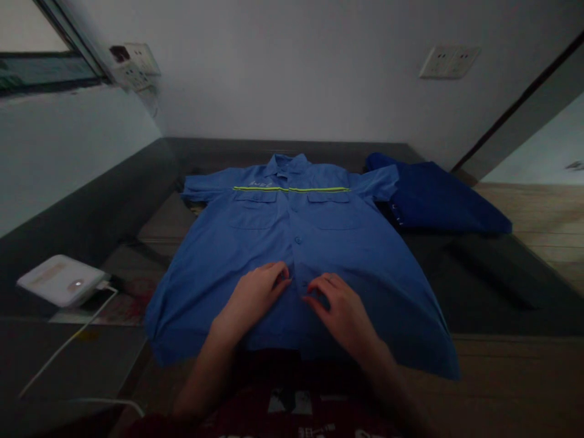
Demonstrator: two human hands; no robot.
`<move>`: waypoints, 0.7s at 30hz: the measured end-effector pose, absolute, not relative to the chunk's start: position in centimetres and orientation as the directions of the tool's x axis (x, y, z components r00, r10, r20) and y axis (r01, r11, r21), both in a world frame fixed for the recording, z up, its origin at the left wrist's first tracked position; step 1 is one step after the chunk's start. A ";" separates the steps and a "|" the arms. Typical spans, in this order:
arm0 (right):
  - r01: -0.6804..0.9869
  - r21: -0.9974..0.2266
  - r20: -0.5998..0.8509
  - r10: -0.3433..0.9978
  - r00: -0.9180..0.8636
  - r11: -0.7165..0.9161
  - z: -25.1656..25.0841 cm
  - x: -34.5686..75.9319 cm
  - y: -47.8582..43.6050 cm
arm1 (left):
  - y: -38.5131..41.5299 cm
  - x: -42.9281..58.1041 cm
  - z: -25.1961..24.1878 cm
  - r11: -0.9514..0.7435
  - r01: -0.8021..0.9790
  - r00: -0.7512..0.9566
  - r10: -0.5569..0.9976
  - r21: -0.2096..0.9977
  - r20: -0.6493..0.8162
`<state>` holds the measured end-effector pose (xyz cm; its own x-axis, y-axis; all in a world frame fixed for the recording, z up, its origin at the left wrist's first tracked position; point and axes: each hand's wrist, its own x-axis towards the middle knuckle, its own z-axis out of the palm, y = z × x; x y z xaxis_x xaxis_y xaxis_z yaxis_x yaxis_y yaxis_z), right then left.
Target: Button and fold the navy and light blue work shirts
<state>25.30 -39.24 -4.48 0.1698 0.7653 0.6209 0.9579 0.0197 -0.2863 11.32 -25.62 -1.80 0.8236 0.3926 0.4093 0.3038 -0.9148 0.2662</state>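
A blue short-sleeved shirt (255, 243) lies spread out, collar away from me, with a yellow-green stripe across the chest and two flap pockets. Over its lower front, at the button placket, are both my hands. My left hand (262, 289) has thumb and fingers drawn together in a pinch at the left side of the placket. Just across from it, my right hand (340, 307) has its fingers curled towards the thumb on the placket's right side. Both seem to grip the shirt's cloth; the exact fold or button between the fingertips is too dark to make out. A button (298, 240) shows above the hands.
A darker blue folded item (447, 198) lies beyond the right sleeve. At left, a white box-shaped device (64, 280) has a white cable (68, 340) running towards me. Wall sockets (449, 62) are on the wall behind the dark tabletop (483, 304).
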 end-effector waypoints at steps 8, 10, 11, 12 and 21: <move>0.980 -0.174 0.617 0.764 0.186 -0.099 -6.5 23.7 -38.1 | -25.8 11.7 -3.7 -0.902 0.318 0.799 0.421 0.293 0.429; 0.977 -0.178 0.608 0.768 0.201 -0.115 -6.5 23.8 -38.4 | -25.9 11.8 -3.8 -0.893 0.342 0.783 0.442 0.291 0.438; 0.975 -0.183 0.597 0.774 0.212 -0.125 -6.4 23.9 -38.5 | -26.0 11.8 -3.9 -0.888 0.354 0.777 0.453 0.292 0.437; 0.973 -0.187 0.588 0.778 0.219 -0.133 -6.4 23.9 -38.6 | -26.1 11.8 -4.0 -0.887 0.354 0.777 0.456 0.297 0.435; 0.956 -0.242 0.555 0.784 0.277 -0.167 -5.9 24.2 -38.6 | -26.4 11.9 -4.6 -0.901 0.322 0.790 0.425 0.291 0.441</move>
